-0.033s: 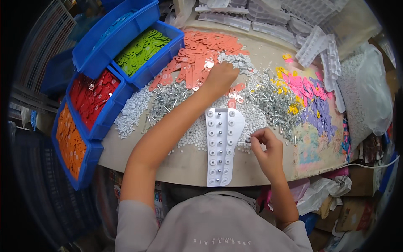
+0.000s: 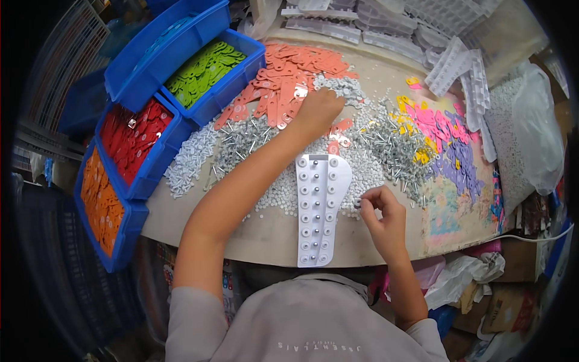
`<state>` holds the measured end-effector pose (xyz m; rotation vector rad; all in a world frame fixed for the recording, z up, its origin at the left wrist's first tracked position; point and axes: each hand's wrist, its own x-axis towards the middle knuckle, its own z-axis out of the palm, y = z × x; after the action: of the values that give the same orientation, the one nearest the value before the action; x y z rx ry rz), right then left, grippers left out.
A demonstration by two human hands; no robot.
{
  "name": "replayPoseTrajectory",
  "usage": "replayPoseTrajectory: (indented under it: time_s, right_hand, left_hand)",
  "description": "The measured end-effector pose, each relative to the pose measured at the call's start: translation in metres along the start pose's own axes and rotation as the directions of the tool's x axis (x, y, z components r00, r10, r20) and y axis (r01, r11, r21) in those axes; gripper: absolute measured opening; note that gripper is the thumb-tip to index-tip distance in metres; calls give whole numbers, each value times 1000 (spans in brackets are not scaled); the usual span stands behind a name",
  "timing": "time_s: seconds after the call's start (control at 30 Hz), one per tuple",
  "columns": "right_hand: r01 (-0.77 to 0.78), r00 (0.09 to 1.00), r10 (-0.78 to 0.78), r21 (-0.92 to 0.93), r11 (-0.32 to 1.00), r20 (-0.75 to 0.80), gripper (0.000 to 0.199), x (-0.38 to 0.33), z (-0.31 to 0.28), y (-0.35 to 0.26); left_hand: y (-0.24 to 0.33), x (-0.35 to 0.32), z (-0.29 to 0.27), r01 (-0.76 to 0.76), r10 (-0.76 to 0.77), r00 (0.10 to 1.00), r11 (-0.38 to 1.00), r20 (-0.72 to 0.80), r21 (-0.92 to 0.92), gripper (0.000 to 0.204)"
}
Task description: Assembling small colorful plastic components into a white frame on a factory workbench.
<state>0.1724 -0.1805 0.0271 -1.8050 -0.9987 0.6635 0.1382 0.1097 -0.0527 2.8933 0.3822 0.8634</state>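
Observation:
A white plastic holder (image 2: 342, 176) lies lengthwise at the table's near edge. Round white pieces sit along both its sides, and a row of metal pins runs down its middle channel. My left hand (image 2: 321, 113) reaches across to a heap of small grey-white ring-shaped pieces (image 2: 344, 88). Its fingers are curled together at the heap, and their tips are hidden. To the right of the holder, my right hand (image 2: 386, 220) pinches a small grey ring (image 2: 357, 203) between thumb and forefinger. Many small white round pieces (image 2: 278, 196) spread around the holder.
Blue bins (image 2: 140, 208) with orange, red and green flat pieces line the left. Coral strips (image 2: 278, 96) pile at the far middle. Metal pins (image 2: 395, 158) and pink (image 2: 440, 123) and purple pieces (image 2: 459, 166) lie right. Clear plastic holders (image 2: 449, 66) stack at the back.

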Motion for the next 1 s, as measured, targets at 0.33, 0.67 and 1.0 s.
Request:
replayPoseTrajectory:
  time_s: [0.33,0.67,1.0]
  right_hand:
    - [291,945,-261,-142,946,197,13,-51,17,-4]
    - [383,912,-339,-189,904,230,19,-59,38,8]
    - [544,838,-499,-284,790,218,22,-59,42,21]
  left_hand:
    - [55,-28,-79,294,-331,943,872,-29,-391,18]
    - [147,-168,-166,466,-341,885,620,318,-631,10]
    - [179,-195,-150,541,-503,831,636,236,-550,11]
